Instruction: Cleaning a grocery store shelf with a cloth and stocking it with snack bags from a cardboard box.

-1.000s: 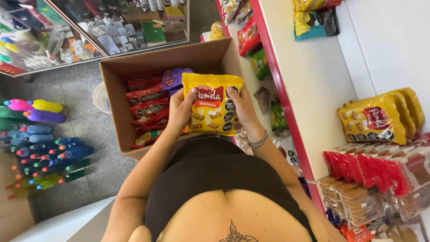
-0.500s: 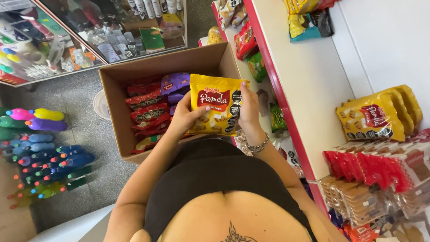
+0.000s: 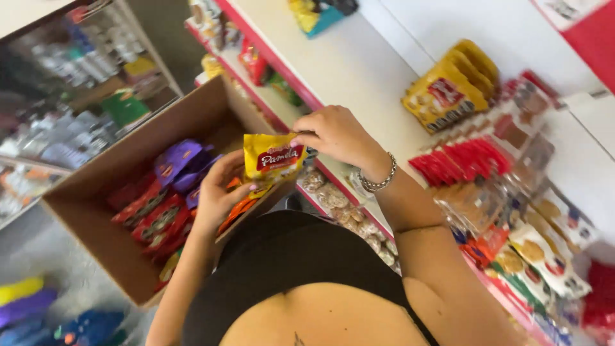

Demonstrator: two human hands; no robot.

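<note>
- Head view, the one camera I have: the yellow snack bag (image 3: 272, 157) is held by both hands above the near right corner of the cardboard box (image 3: 96, 192). Half a second ago it sat square over the box, face up to me; now it has come up and rightward, toward the white shelf (image 3: 359, 70).
- The left hand (image 3: 218, 192) is under the bag's lower left edge, its fingers (image 3: 230, 168) curled loosely round it, palm partly open. The grip looks lighter than before, when that hand wrapped the bag's side.
- The right hand (image 3: 336, 134) has shifted from the bag's right edge to its top right corner. The fingers there are closed in a pinch on the corner, the beaded bracelet (image 3: 378, 179) showing on the wrist.
- The camera itself has swung: the box now lies tilted at lower left, and the shelf fills the middle and right. The frame is blurred with motion, so fine detail is soft.
- I judge the bag is being lifted out of the box's space, with the right hand taking over the carrying.
- In the box, red packets (image 3: 157, 218) and purple packets (image 3: 179, 160) lie packed in rows.
- On the shelf stands a row of matching yellow bags (image 3: 448, 86), with red-wrapped packs (image 3: 461, 160) just beside them.
</note>
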